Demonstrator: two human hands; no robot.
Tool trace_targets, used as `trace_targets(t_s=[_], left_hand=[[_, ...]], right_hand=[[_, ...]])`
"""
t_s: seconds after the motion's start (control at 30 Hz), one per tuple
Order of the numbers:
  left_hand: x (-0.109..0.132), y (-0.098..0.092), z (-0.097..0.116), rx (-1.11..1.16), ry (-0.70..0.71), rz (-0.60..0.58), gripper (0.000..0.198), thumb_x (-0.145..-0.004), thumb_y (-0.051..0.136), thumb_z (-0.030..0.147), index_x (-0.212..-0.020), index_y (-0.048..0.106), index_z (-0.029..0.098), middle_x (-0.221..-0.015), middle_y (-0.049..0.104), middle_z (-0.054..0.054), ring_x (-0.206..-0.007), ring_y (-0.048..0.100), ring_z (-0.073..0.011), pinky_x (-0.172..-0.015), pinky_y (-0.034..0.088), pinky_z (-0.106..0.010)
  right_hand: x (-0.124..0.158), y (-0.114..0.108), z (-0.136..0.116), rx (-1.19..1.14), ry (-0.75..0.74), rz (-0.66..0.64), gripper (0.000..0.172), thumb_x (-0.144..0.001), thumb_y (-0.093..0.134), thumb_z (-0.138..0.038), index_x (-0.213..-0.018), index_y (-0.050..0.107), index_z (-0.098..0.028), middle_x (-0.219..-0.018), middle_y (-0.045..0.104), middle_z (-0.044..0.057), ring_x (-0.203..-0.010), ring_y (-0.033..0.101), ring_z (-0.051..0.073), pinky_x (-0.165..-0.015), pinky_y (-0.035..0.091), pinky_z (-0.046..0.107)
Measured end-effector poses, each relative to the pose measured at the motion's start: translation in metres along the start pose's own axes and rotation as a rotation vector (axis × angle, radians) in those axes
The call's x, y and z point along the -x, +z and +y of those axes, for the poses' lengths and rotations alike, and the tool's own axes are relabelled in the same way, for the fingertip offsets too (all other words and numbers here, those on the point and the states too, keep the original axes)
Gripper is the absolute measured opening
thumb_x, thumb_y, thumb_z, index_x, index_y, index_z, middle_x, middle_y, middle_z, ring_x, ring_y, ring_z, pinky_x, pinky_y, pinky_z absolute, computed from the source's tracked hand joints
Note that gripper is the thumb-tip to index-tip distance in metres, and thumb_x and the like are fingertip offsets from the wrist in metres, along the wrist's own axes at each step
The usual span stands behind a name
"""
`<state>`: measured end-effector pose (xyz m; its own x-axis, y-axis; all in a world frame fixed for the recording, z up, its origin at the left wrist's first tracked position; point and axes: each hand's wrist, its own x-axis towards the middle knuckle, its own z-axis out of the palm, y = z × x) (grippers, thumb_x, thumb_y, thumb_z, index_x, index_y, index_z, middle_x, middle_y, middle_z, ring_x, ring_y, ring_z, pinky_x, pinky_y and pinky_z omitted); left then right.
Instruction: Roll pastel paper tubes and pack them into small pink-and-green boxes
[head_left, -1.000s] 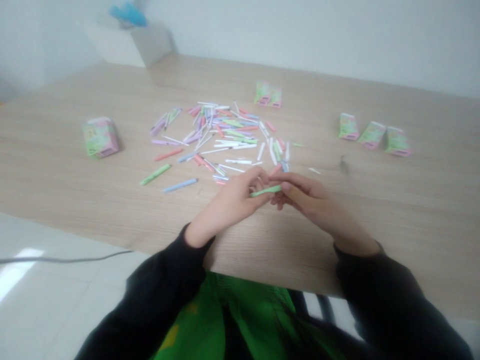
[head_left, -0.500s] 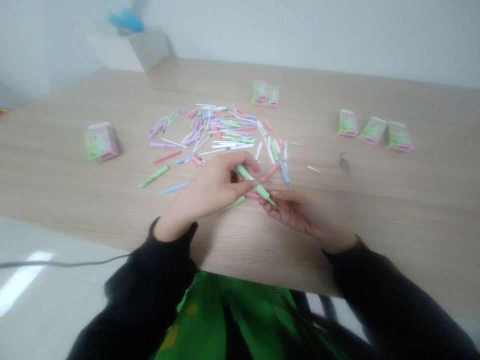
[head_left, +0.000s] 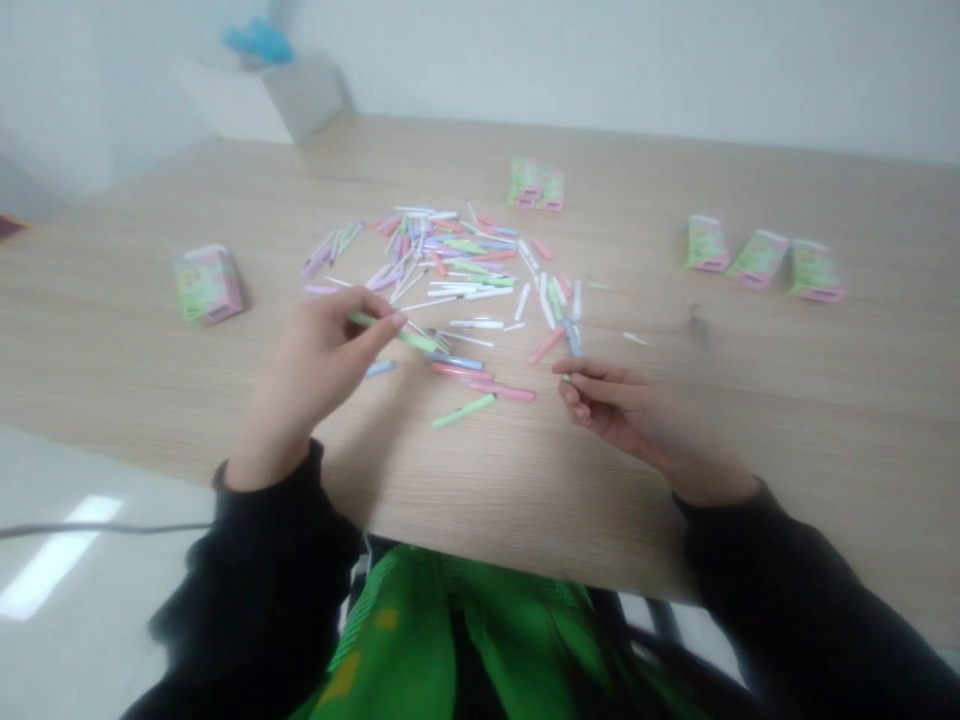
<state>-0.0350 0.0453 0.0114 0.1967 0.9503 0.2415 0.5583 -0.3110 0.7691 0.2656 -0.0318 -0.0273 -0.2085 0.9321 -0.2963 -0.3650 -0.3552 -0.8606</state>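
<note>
My left hand (head_left: 322,365) pinches a green pen (head_left: 416,340) at the left front of the heap of coloured pens and white sticks (head_left: 450,255). To the right, my right hand (head_left: 611,400) has its thumb and fingers closed on a small green piece (head_left: 567,377), mostly hidden by the fingertips. Between the hands lie a green pen (head_left: 465,410), a pink pen (head_left: 502,391), a red pen (head_left: 461,371) and a blue one (head_left: 454,360) on the wooden table (head_left: 487,490).
A green and pink box (head_left: 208,285) stands at the left. Two small ones (head_left: 536,186) sit behind the heap, and three more (head_left: 759,258) at the right. A white container (head_left: 277,100) with something blue in it is at the back left.
My hands have moved apart, my left hand going left with the green pen and my right hand slightly right with a small green piece. Pens between them have come into view.
</note>
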Motion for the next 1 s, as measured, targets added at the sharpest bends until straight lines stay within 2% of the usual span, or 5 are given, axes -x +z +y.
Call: trace_targets(t_s=[0.27, 0.57, 0.67, 0.77, 1.0], left_hand=[[0.046, 0.008, -0.052, -0.231, -0.223, 0.178, 0.020, -0.090, 0.066, 0.039, -0.078, 0.065, 0.022, -0.074, 0.066, -0.003, -0.068, 0.060, -0.0214, -0.063, 0.039, -0.033], [0.056, 0.039, -0.067, -0.524, -0.016, 0.051, 0.013, -0.091, 0.067, 0.033, -0.090, 0.068, 0.020, -0.111, 0.071, -0.014, -0.101, 0.059, -0.0356, -0.090, 0.044, -0.051], [0.060, 0.042, -0.059, -0.598, -0.019, 0.125, 0.026, -0.089, 0.071, 0.039, -0.105, 0.070, 0.018, -0.121, 0.065, -0.019, -0.109, 0.056, -0.0397, -0.091, 0.043, -0.055], [0.068, 0.047, -0.038, -0.399, 0.065, 0.195, 0.022, -0.093, 0.067, 0.035, -0.103, 0.070, 0.016, -0.104, 0.064, -0.014, -0.099, 0.059, -0.0310, -0.087, 0.047, -0.046], [0.076, 0.073, 0.021, 0.337, 0.043, -0.283, 0.014, -0.095, 0.066, 0.031, -0.100, 0.072, 0.019, -0.072, 0.063, 0.003, -0.066, 0.055, -0.0128, -0.062, 0.042, -0.024]], right_hand=[[0.011, 0.002, -0.007, 0.336, -0.065, -0.085, 0.033, -0.084, 0.078, -0.049, -0.090, 0.063, -0.020, -0.064, 0.066, -0.002, -0.053, 0.060, 0.012, -0.051, 0.047, 0.025], [0.008, 0.004, 0.000, 0.595, -0.145, 0.016, 0.029, -0.087, 0.075, -0.046, -0.089, 0.065, -0.018, -0.060, 0.063, -0.004, -0.046, 0.055, 0.010, -0.045, 0.044, 0.023], [0.006, 0.000, 0.005, 0.607, -0.166, 0.004, 0.027, -0.090, 0.072, -0.043, -0.098, 0.060, -0.020, -0.061, 0.063, -0.005, -0.047, 0.056, 0.010, -0.046, 0.045, 0.023], [0.006, 0.000, 0.010, 0.634, -0.162, -0.040, 0.022, -0.095, 0.066, -0.039, -0.102, 0.055, -0.021, -0.062, 0.062, -0.006, -0.049, 0.056, 0.010, -0.048, 0.046, 0.023], [0.013, 0.020, 0.014, 0.595, -0.114, -0.257, 0.014, -0.098, 0.056, -0.032, -0.106, 0.051, -0.022, -0.061, 0.055, -0.009, -0.050, 0.048, 0.009, -0.047, 0.039, 0.021]])
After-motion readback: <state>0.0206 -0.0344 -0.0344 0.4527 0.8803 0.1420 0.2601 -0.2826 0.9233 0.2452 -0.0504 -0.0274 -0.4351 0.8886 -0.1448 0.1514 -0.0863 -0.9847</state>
